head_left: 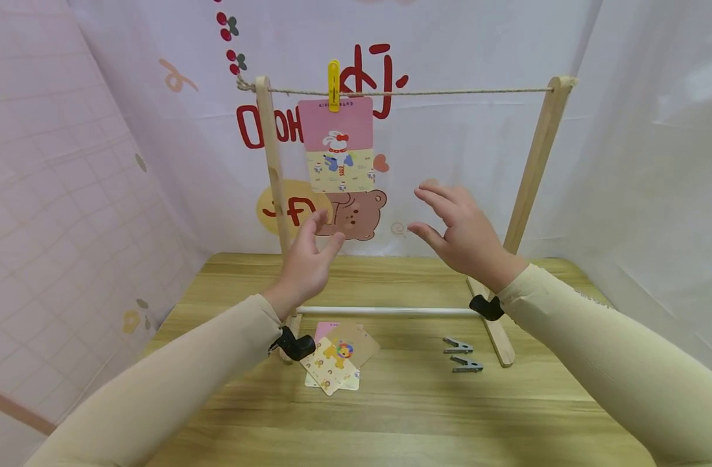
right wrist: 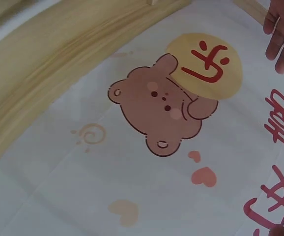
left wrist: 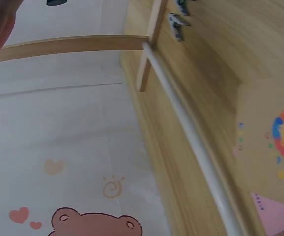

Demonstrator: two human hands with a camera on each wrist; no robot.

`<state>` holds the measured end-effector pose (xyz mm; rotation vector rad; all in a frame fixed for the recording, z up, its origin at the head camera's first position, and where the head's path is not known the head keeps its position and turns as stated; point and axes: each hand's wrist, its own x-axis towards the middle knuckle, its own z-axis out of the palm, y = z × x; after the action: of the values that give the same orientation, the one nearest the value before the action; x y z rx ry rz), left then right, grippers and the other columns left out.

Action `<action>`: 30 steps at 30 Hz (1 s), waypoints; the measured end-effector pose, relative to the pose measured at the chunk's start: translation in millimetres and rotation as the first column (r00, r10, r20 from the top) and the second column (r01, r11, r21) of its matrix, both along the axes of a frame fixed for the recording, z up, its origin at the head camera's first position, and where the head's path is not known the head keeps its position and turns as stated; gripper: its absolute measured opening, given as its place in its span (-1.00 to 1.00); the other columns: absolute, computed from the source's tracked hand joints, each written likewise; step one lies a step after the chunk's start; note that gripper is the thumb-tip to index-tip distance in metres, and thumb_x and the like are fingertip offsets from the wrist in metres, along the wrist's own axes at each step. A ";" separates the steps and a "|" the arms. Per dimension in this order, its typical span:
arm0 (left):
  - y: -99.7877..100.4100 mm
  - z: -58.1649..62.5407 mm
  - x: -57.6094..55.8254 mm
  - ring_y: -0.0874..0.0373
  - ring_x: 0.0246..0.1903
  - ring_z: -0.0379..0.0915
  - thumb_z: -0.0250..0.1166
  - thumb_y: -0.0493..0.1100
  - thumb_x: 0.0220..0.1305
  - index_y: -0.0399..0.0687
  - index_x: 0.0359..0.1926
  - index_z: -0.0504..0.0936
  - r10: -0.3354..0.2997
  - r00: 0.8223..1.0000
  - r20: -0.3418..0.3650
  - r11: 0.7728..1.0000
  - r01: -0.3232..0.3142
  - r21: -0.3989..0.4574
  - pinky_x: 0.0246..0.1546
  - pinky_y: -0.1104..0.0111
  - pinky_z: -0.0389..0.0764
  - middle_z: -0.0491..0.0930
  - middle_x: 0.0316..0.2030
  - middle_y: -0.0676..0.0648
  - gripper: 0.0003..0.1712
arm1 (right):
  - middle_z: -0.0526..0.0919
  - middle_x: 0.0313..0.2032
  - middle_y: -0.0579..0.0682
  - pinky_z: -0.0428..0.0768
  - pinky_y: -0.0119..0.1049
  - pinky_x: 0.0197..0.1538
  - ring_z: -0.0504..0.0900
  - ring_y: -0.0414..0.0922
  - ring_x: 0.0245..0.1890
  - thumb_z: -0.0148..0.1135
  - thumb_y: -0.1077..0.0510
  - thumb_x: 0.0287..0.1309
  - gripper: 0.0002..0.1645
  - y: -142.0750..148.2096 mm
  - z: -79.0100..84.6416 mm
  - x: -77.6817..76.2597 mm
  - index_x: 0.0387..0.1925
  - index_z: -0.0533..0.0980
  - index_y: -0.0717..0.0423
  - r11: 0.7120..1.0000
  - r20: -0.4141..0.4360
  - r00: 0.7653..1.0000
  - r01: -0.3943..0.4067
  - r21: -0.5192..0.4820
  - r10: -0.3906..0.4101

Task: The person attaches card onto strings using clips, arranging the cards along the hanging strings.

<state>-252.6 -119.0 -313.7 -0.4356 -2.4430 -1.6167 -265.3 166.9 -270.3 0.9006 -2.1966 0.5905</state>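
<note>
Both hands are raised in the air and hold nothing. My left hand (head_left: 306, 266) is in front of the left wooden post, below the hanging card, with thumb and fingers apart. To the right of the card, my right hand (head_left: 463, 233) has its fingers loosely extended and its thumb apart. The pink and yellow card (head_left: 340, 146), with a white animal wearing a red bow, hangs from a twine line (head_left: 449, 92). A yellow clothespin (head_left: 333, 85) clips its top edge to the line.
Overlapping cards (head_left: 338, 357), one with a rainbow-maned lion, lie on the wooden table (head_left: 391, 415). Two grey clips (head_left: 463, 355) rest to their right. A left post (head_left: 272, 149) and a right post (head_left: 537, 162) carry the line; a white rod (head_left: 385, 312) joins them low down.
</note>
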 end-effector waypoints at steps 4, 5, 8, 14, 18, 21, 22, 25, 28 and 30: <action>1.3 -13.5 4.9 -0.06 0.62 0.02 0.16 0.13 0.60 -0.01 0.65 0.05 -0.032 0.999 -0.030 0.993 0.028 -0.115 0.61 -0.11 0.09 0.18 0.58 -0.09 -0.18 | 0.55 0.35 0.29 0.50 0.18 0.24 0.51 0.31 0.23 0.53 0.17 0.22 -0.29 7.5 -11.0 5.0 0.34 0.51 0.35 1.000 0.032 0.999 0.011 0.024 -0.011; 1.5 -16.5 6.0 -0.09 0.61 0.04 0.18 0.11 0.60 -0.02 0.65 0.06 -0.044 0.998 -0.042 0.988 0.037 -0.150 0.60 -0.13 0.10 0.20 0.58 -0.11 -0.18 | 0.55 0.35 0.30 0.49 0.19 0.24 0.50 0.31 0.24 0.53 0.17 0.22 -0.28 9.5 -14.1 6.1 0.34 0.50 0.35 0.999 0.042 0.999 0.015 0.036 -0.017; 1.4 -25.0 10.0 -0.14 0.60 0.08 0.21 0.08 0.58 0.00 0.65 0.09 -0.067 0.997 -0.049 0.967 0.053 -0.251 0.58 -0.17 0.12 0.20 0.59 -0.12 -0.19 | 0.55 0.34 0.31 0.48 0.21 0.28 0.49 0.32 0.26 0.53 0.15 0.23 -0.27 15.4 -22.9 9.8 0.35 0.50 0.35 0.997 0.072 0.997 0.025 0.070 -0.030; -1.2 -43.0 15.2 -0.15 0.61 0.06 0.25 0.15 0.54 0.00 0.64 0.13 -0.100 0.995 -0.019 0.908 0.083 -0.411 0.59 -0.25 -0.02 0.19 0.60 -0.12 -0.15 | 0.57 0.34 0.27 0.51 0.22 0.29 0.51 0.30 0.28 0.54 0.11 0.22 -0.27 28.0 -41.3 15.8 0.34 0.52 0.32 0.992 0.109 0.993 0.035 0.124 -0.049; -2.8 -55.2 15.7 -0.14 0.60 0.09 0.28 0.19 0.51 0.00 0.64 0.16 -0.099 0.995 0.017 0.872 0.095 -0.480 0.59 -0.23 -0.04 0.23 0.59 -0.12 -0.12 | 0.57 0.33 0.27 0.51 0.23 0.30 0.52 0.29 0.28 0.53 0.12 0.23 -0.29 36.3 -52.2 20.2 0.34 0.52 0.31 0.988 0.142 0.988 0.039 0.151 -0.061; -3.6 -62.0 17.6 -0.15 0.59 0.12 0.30 0.22 0.48 -0.02 0.63 0.16 -0.094 0.994 0.052 0.842 0.107 -0.528 0.58 -0.24 -0.02 0.26 0.58 -0.13 -0.09 | 0.58 0.31 0.28 0.52 0.24 0.30 0.53 0.29 0.28 0.54 0.14 0.23 -0.30 42.3 -59.8 23.8 0.33 0.53 0.31 0.985 0.160 0.985 0.038 0.167 -0.065; -3.7 -63.6 18.8 -0.16 0.58 0.13 0.31 0.22 0.47 -0.03 0.63 0.17 -0.093 0.994 0.061 0.834 0.112 -0.540 0.56 -0.24 0.01 0.27 0.57 -0.14 -0.09 | 0.58 0.31 0.28 0.53 0.24 0.30 0.53 0.29 0.28 0.53 0.15 0.23 -0.30 44.3 -62.5 25.0 0.33 0.53 0.31 0.984 0.169 0.983 0.038 0.172 -0.067; -4.7 -70.1 21.9 -0.16 0.58 0.13 0.32 0.24 0.45 0.01 0.63 0.18 -0.087 0.991 0.097 0.805 0.128 -0.580 0.56 -0.23 0.06 0.27 0.58 -0.12 -0.07 | 0.59 0.30 0.28 0.54 0.25 0.29 0.53 0.29 0.28 0.54 0.12 0.22 -0.30 50.2 -72.0 27.8 0.33 0.53 0.31 0.979 0.192 0.978 0.042 0.197 -0.080; -5.6 -77.1 24.1 -0.17 0.59 0.12 0.34 0.25 0.42 0.04 0.62 0.21 -0.092 0.989 0.119 0.786 0.145 -0.600 0.55 -0.21 0.12 0.27 0.58 -0.10 -0.07 | 0.59 0.30 0.26 0.54 0.26 0.29 0.54 0.29 0.29 0.52 0.08 0.24 -0.29 55.6 -81.0 31.8 0.34 0.52 0.29 0.972 0.233 0.967 0.051 0.231 -0.106; -6.5 -82.2 25.1 -0.17 0.59 0.13 0.35 0.25 0.42 0.04 0.62 0.22 -0.100 0.986 0.131 0.779 0.159 -0.607 0.55 -0.20 0.11 0.28 0.57 -0.10 -0.08 | 0.60 0.29 0.26 0.54 0.26 0.29 0.55 0.30 0.28 0.51 0.06 0.26 -0.29 58.7 -86.3 34.8 0.34 0.52 0.29 0.967 0.255 0.960 0.054 0.248 -0.119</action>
<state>-227.5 -125.5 -395.9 -0.6404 -3.0420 -0.8290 -230.5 225.6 -356.6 0.8810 -2.5813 0.4309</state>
